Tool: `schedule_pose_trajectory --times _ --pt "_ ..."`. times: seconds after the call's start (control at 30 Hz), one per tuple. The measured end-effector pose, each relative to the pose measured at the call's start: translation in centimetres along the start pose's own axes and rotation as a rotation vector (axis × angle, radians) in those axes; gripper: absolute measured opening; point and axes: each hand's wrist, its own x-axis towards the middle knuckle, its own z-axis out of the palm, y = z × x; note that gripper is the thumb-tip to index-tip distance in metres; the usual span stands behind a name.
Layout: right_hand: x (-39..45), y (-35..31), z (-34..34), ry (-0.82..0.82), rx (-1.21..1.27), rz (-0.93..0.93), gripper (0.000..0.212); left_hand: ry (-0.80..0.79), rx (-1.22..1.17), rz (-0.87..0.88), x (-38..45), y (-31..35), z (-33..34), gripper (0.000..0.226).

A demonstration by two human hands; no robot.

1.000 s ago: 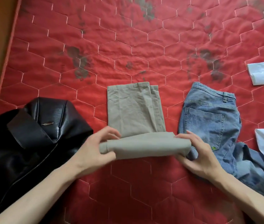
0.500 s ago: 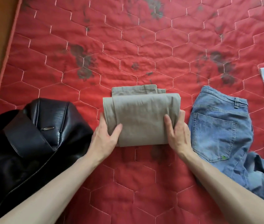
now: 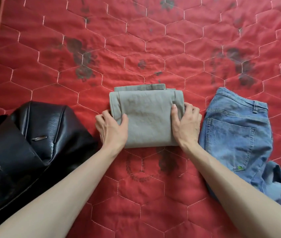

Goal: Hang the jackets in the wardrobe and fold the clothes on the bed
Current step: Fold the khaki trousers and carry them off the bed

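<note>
We hold the folded trousers [image 3: 146, 117] at the middle of the red quilt [image 3: 136, 48], left hand [image 3: 112, 127] gripping one side edge and right hand [image 3: 185, 124] the other, thumbs on top. To finish well, we press the stack flat and square its edges. The khaki cotton looks soft and creased; beside it lie stiff blue jeans [image 3: 236, 134] and a glossy black leather jacket [image 3: 33, 138]

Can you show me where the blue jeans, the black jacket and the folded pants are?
blue jeans [image 3: 230, 134]: head view, back pocket.
black jacket [image 3: 33, 134]: head view, collar area.
folded pants [image 3: 148, 117]: head view, top layer.
</note>
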Motion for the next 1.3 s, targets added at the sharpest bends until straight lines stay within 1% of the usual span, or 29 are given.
schedule_pose_trajectory --times 0.07,0.1,0.17,0.2,0.23,0.27,0.33,0.37,0.4,0.47,0.57,0.7,0.8,0.87,0.9,0.97,1.0,1.13,1.3 --pt "0.4 -0.5 -0.9 -0.113 0.088 0.086 0.060 -0.027 0.005 -0.118 0.0 1.3 -0.3 0.059" --pt "0.7 -0.9 -1.5 -0.182 0.148 0.153 0.063 -0.045 -0.003 -0.150 0.3 1.7 -0.6 0.062" --pt "1.2 -1.7 -3.0 -0.309 0.266 0.309 0.072 -0.076 -0.034 -0.187 0.9 1.8 -1.4 0.071" --pt "1.4 -2.0 -3.8 -0.376 0.334 0.379 0.072 -0.102 -0.053 -0.194 1.2 1.8 -2.1 0.074" --pt "1.6 -2.3 -4.6 -0.470 0.407 0.446 0.067 -0.136 -0.095 -0.197 1.4 1.6 -2.8 0.074" --pt "1.6 -2.4 -5.3 -0.591 0.474 0.506 0.059 -0.181 -0.165 -0.201 1.7 1.3 -3.4 0.069" --pt "1.1 -2.5 -6.2 -0.799 0.591 0.560 0.052 -0.304 -0.345 -0.226 1.7 0.7 -4.4 0.049" --pt "0.8 -2.4 -6.4 -0.850 0.644 0.549 0.049 -0.353 -0.410 -0.237 1.6 0.4 -4.9 0.044" --pt "0.4 -2.2 -6.5 -0.867 0.698 0.525 0.044 -0.398 -0.459 -0.255 1.5 0.1 -5.5 0.045" --pt "-0.6 -2.1 -6.7 -0.841 0.780 0.464 0.038 -0.495 -0.553 -0.310 0.6 -0.3 -6.8 0.044" --pt "-2.5 -2.5 -7.9 -0.779 0.842 0.367 0.035 -0.608 -0.665 -0.369 -1.8 0.1 -9.2 0.034" --pt "-5.2 -4.0 -12.1 -0.712 0.871 0.294 0.035 -0.675 -0.775 -0.412 -5.7 1.5 -12.5 0.037" --pt "-7.6 -5.6 -16.3 -0.666 0.889 0.269 0.037 -0.707 -0.814 -0.403 -9.3 3.5 -15.6 0.027" --pt "-9.5 -6.9 -19.6 -0.646 0.901 0.267 0.039 -0.701 -0.821 -0.366 -12.0 4.9 -17.9 0.026" --pt "-10.4 -7.7 -21.5 -0.632 0.903 0.263 0.040 -0.680 -0.827 -0.324 -13.2 5.5 -19.1 0.029" --pt "-12.3 -9.2 -25.1 -0.610 0.897 0.246 0.044 -0.627 -0.843 -0.242 -15.9 6.4 -21.2 0.053" --pt "-13.2 -9.9 -27.0 -0.606 0.898 0.230 0.045 -0.604 -0.856 -0.208 -17.4 7.0 -22.3 0.058" --pt "-16.4 -13.0 -33.6 -0.606 0.885 0.177 0.045 -0.518 -0.901 -0.104 -23.2 9.5 -27.0 0.040" --pt "-20.6 -17.6 -40.9 -0.608 0.882 0.111 0.039 -0.432 -0.945 -0.061 -30.1 12.2 -33.3 0.033"
